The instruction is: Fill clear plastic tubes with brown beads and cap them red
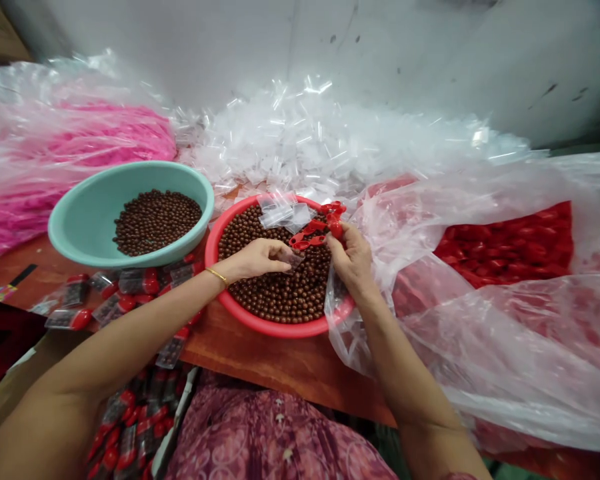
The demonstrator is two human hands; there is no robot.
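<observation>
My left hand point(260, 259) is closed around a small clear plastic container point(295, 260) with dark brown contents, above the red basin point(280, 329). Thumb and fingers of my right hand point(353, 263) pinch a red plastic cap point(335, 229) just to the right of it. Between and beyond the hands, more red caps point(307, 235) lie over the brown balls point(285, 293) that fill the basin. Several clear empty containers point(283, 213) rest on the balls at the far side. The container's mouth is too small to make out.
A teal basin point(75, 243) with more brown balls stands at left. Filled red-capped containers point(137, 281) lie before it, others in a box below. Clear containers point(300, 140) are heaped behind. A plastic bag point(480, 373) of red caps is at right, pink pieces point(120, 137) at far left.
</observation>
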